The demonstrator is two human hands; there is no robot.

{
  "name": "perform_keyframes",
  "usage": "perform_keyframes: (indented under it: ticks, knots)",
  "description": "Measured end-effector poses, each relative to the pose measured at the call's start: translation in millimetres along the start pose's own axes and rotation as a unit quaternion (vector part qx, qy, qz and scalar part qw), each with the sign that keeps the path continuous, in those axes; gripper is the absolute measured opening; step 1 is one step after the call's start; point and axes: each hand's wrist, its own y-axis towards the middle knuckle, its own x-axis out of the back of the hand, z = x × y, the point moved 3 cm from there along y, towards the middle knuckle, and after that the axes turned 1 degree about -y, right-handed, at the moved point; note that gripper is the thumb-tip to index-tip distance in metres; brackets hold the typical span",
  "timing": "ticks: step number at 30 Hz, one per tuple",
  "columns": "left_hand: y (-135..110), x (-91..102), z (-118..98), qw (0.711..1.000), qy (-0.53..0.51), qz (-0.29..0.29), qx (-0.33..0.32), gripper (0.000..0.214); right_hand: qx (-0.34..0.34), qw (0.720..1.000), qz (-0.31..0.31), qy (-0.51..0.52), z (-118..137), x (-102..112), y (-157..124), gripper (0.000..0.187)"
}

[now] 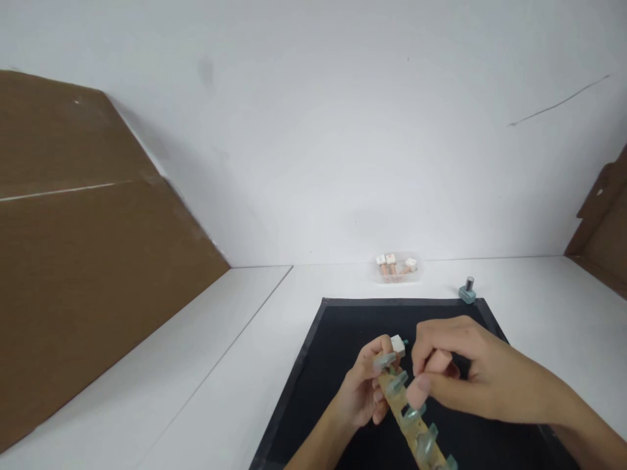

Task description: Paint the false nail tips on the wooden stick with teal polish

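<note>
My left hand is closed around the upper end of a yellowish strip that runs down toward the bottom edge. Several translucent grey-green, clip-like pieces stand along it. A small white block with a bit of green at its side shows by my left fingertips; whether they grip it too I cannot tell. Between thumb and bent fingers, my right hand pinches a peach-coloured rod-like piece, its lower end at one of the grey-green pieces. The palm side of the right fingers is partly hidden.
Under both hands lies a black mat on a white table. Behind it stands a clear tray holding white blocks with peach stems. A teal piece with a metal post sits at the mat's back right corner. Cardboard walls the left.
</note>
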Motion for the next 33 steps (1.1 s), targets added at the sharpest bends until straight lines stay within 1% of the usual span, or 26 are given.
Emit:
perform_keyframes:
  ticks: [2,4,8,10,14,19,22,25,27,31,33]
  knots:
    - [1.5,-0.5,0.0,1.0,-0.001,-0.002,-0.002,0.012,0.01,1.0,0.013,0.01,0.2,-1.1,0.4,0.011]
    - [1.5,-0.6,0.2,1.0,0.0,-0.005,0.0,0.01,-0.002,1.0,0.012,0.005,-0.4,-0.6,0.1,0.014]
    - [-0.6,1.0,0.2,1.0,-0.001,-0.021,-0.001,0.01,-0.032,0.999,-0.017,-0.025,-1.4,2.3,-0.7,0.016]
    - [-0.8,1.1,-0.1,1.0,-0.002,-0.025,0.0,0.012,-0.02,0.999,-0.018,-0.023,-0.7,1.9,-0.4,0.015]
    - [0.1,-0.6,-0.3,1.0,0.005,-0.028,0.014,0.01,0.001,1.0,0.005,-0.005,0.1,-0.5,0.4,0.013]
    - [-1.3,1.5,-0.2,0.999,0.017,-0.045,0.012,0.017,-0.041,0.999,-0.009,-0.017,-3.0,2.0,-0.6,0.016]
    - [-1.0,2.4,-0.2,0.998,0.021,-0.051,0.013,0.019,-0.027,1.0,-0.01,-0.009,-2.4,1.8,-0.6,0.015]
    - [1.0,-0.2,-0.6,0.999,0.021,-0.041,0.016,0.016,-0.01,1.0,0.008,0.006,-0.9,-0.3,-0.4,0.012]
    - [1.5,-1.8,-1.1,0.999,0.018,-0.036,0.013,0.016,-0.012,1.0,0.012,0.004,-0.3,-0.5,-0.5,0.013]
    - [-1.0,0.2,-1.4,0.999,0.017,-0.05,0.01,0.018,-0.037,0.999,-0.007,-0.019,-0.8,2.1,-0.6,0.016]
    - [-1.8,2.0,-0.7,0.998,0.019,-0.051,0.015,0.018,-0.035,0.999,-0.013,-0.02,-1.0,2.4,0.0,0.015]
